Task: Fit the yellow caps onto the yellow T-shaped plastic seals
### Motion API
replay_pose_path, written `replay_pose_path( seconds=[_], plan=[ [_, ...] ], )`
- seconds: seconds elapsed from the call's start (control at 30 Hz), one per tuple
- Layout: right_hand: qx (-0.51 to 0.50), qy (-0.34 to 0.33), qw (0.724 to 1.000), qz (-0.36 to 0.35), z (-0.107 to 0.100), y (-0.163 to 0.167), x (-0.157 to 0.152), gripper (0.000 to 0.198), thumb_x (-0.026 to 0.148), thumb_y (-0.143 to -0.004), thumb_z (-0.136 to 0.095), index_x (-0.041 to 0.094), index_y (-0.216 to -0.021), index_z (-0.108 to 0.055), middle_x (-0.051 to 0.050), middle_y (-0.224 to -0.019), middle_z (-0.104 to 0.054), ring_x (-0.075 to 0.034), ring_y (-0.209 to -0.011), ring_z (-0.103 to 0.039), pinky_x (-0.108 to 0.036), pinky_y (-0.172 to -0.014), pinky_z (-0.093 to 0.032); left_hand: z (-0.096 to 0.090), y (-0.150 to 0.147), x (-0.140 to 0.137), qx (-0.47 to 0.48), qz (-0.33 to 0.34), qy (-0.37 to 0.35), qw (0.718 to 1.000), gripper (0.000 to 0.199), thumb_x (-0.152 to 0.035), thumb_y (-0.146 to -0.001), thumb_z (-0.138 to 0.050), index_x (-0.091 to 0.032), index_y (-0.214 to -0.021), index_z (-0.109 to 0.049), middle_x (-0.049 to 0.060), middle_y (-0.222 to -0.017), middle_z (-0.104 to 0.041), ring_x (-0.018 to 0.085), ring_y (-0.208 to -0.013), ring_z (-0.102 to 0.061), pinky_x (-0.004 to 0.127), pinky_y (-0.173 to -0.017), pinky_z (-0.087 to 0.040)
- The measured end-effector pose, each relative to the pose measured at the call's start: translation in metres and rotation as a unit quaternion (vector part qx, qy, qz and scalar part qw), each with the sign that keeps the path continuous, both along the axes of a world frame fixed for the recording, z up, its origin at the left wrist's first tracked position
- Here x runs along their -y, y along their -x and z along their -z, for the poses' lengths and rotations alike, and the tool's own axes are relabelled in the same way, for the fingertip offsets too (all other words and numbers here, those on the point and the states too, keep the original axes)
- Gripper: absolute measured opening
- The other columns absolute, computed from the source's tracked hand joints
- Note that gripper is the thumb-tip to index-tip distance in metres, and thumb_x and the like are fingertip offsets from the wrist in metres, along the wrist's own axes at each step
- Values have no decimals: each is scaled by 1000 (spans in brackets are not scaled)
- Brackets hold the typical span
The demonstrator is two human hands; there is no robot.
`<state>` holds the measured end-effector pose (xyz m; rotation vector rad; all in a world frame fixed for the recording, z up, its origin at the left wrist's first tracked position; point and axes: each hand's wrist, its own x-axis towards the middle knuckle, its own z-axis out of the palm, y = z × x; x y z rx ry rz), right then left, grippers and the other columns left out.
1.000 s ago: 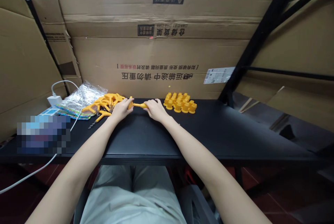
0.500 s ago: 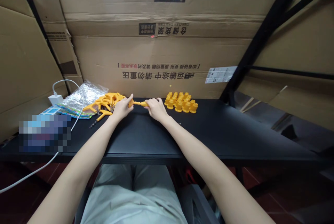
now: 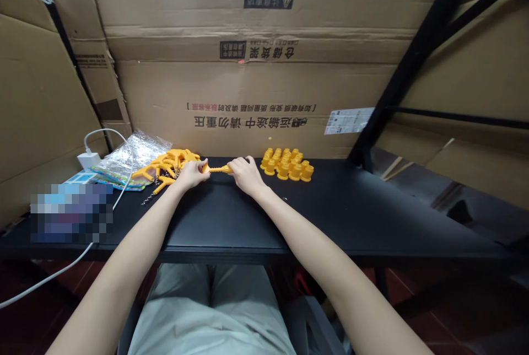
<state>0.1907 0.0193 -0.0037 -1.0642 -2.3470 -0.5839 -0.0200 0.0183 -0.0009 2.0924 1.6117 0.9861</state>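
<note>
Here, my left hand (image 3: 192, 175) and right hand (image 3: 247, 174) grip opposite ends of a yellow handle (image 3: 217, 169), seemingly working it; next calls for steady, aligned fingers.

A slim yellow-orange plastic-looking rod (image 3: 217, 169), ribbed along its middle, spans the gap between the left hand (image 3: 190, 175) and the right hand (image 3: 247, 174), lying roughly level from side to side. I see each hand pinching one end; the fingers partly cover both, so I cannot tell their full shape. Just beside the left hand, on its outer side, I make out a jumbled heap of branched yellow-orange handles (image 3: 177, 155) with silvery metal spirals; the nearest one's spiral points outward, away from that hand. Just beside the right hand, on its outer side, short yellow-orange flanged caps (image 3: 283, 170) stand upright in a tight cluster, wide rims down.
</note>
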Motion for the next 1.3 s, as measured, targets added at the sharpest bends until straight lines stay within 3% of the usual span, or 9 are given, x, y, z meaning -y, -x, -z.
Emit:
replay_pose_path(
  seconds=[0.1,0.17,0.4,0.6,0.7,0.83,1.1,1.3],
  plan=[
    [5,-27,1000,1,-5,1,1,25,8,-93,-38,20,-95,-60,-11,-102,-65,-25,-100,-51,-40,-90,-29,3,-3,1,41,21,99,994,42,-23,-72,-63,-7,-111,-67,-3,-50,-57,11,-45,-55,22,-49,-46],
    [-1,-36,999,-12,-6,0,1,27,7,-92,-36,20,-96,-59,-11,-107,-64,-25,-103,-50,-40,-91,-29,5,-5,2,36,25,125,991,42,-23,-74,-62,-7,-113,-65,-3,-50,-58,10,-43,-53,21,-47,-45],
    [8,6,1000,-8,-2,-5,0,26,5,-88,-39,16,-104,-57,-11,-98,-64,-25,-92,-53,-40,-92,-28,2,-3,6,-118,38,-49,991,37,-23,-75,-55,-17,-109,-71,0,-69,-66,14,-65,-59,24,-67,-47],
    [55,3,998,7,-1,-2,5,22,9,-88,-41,15,-99,-59,-13,-100,-63,-26,-92,-52,-39,-87,-30,-1,-6,12,-218,-3,-52,975,32,-27,-76,-57,-23,-104,-73,6,-83,-72,23,-79,-65,32,-74,-49],
    [58,8,998,-2,-2,-1,8,17,20,-91,-45,15,-99,-59,-13,-100,-63,-26,-92,-51,-38,-84,-30,-4,-9,14,-260,-40,-64,963,29,-30,-78,-57,-25,-101,-73,7,-90,-73,25,-87,-67,33,-77,-50],
    [46,7,999,-1,-3,3,13,23,31,-94,-45,14,-101,-58,-13,-102,-62,-26,-93,-51,-38,-84,-29,-10,-11,18,-303,-74,-56,948,33,-32,-84,-50,-25,-109,-70,9,-98,-73,26,-96,-67,33,-81,-49],
    [28,4,1000,6,-6,3,11,17,14,-86,-47,15,-100,-55,-13,-104,-63,-25,-94,-51,-38,-87,-28,-14,-10,19,-298,-125,-61,944,33,-24,-89,-40,-22,-113,-63,10,-104,-70,27,-100,-65,35,-82,-48],
    [-23,17,999,18,-6,-6,7,17,18,-86,-48,15,-101,-54,-12,-104,-64,-25,-94,-52,-37,-87,-28,-15,6,15,-200,-214,-88,952,37,-16,-87,-40,-23,-118,-59,9,-108,-69,24,-99,-64,35,-82,-48]
  ],
)
